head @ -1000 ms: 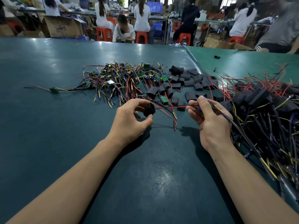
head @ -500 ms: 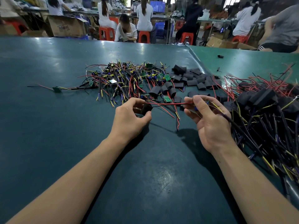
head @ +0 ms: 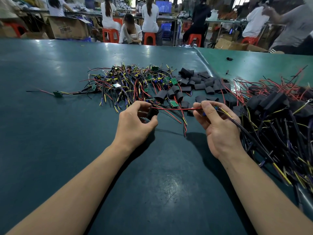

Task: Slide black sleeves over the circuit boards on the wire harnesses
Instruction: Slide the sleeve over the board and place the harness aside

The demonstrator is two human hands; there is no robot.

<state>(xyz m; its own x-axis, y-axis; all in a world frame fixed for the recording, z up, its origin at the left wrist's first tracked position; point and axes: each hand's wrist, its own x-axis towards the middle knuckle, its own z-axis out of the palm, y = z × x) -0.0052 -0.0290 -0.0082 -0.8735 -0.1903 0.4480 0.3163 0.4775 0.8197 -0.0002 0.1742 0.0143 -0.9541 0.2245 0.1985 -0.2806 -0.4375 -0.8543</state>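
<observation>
Sleeve (head: 152, 113) pinched between thumb and fingers of left hand (head: 135, 124), lifted just above green table (head: 50, 133), mouth turned toward right hand (head: 218, 126). Red wire (head: 176, 109) stretched level out of that mouth straight across to right hand, pinched there along with harness (head: 250, 133) trailing off to the right of sleeve. Something blue and green peeking between right fingers (head: 209, 110), likely circuit board; too hidden to be sure. Long axis of sleeve lined up with taut wire, so probably a straight slide rightward from sleeve toward board, left hand nearer and doing the pushing, right hand keeping tension. Beyond sleeve, loose black sleeves (head: 199, 82); beyond and left of it, bare harnesses (head: 128, 80); far right of it, pile of finished ones (head: 274, 106).
</observation>
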